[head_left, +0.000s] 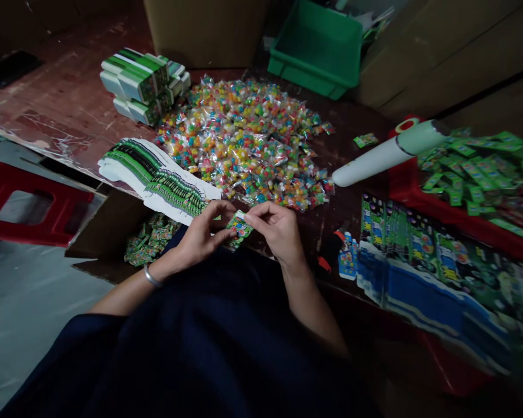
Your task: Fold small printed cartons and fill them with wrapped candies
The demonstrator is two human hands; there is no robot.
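Small green box pinched between left hand and right hand fingertips, off the table's near edge over the lap; loose pinch risks dropping it floorward.

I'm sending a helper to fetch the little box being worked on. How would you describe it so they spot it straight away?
Start at the big heap of colourful wrapped candies on the dark table, then come down to the near edge. There the left hand and right hand pinch a small green printed box between their fingertips. Unlike the flat printed sheets beside it, it is folded up and held off the table.
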